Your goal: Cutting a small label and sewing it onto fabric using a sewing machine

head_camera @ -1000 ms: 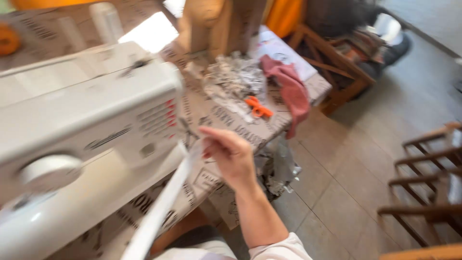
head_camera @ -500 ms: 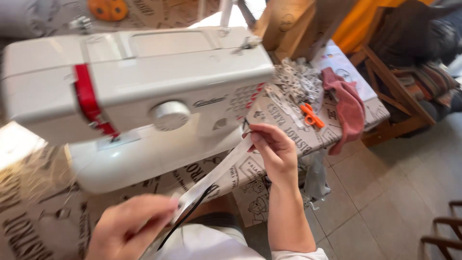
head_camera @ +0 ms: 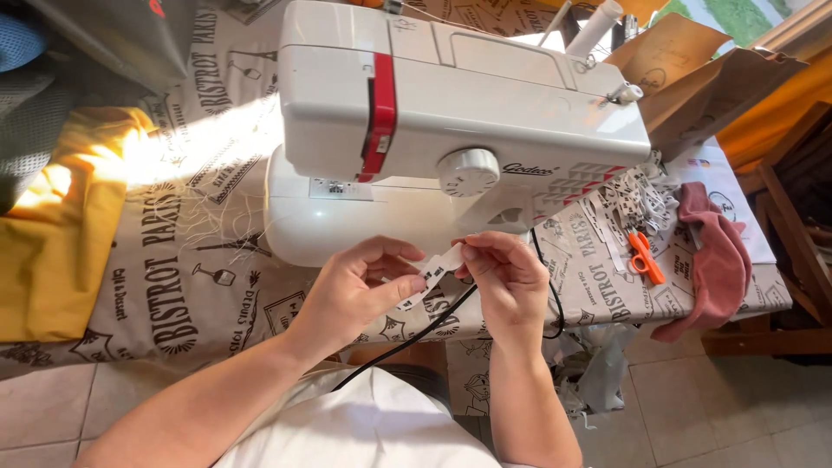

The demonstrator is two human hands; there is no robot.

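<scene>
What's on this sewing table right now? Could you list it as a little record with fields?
left hand: pinches the strip
right hand: pinches the strip's other end
strip: short, white, printed, held between both hands
machine: white with a red band, behind the hands
cord: black, runs under the hands
scissors: orange, right of the machine
pink cloth: at the table's right edge
yellow cloth: far left

- A table [head_camera: 173,286] under a beige printed cloth fills the upper view.
- Pale tiled floor [head_camera: 693,407] shows below it.
- Bright sunlight falls across the cloth's left part.
- A dark wooden chair [head_camera: 793,234] stands right.
</scene>
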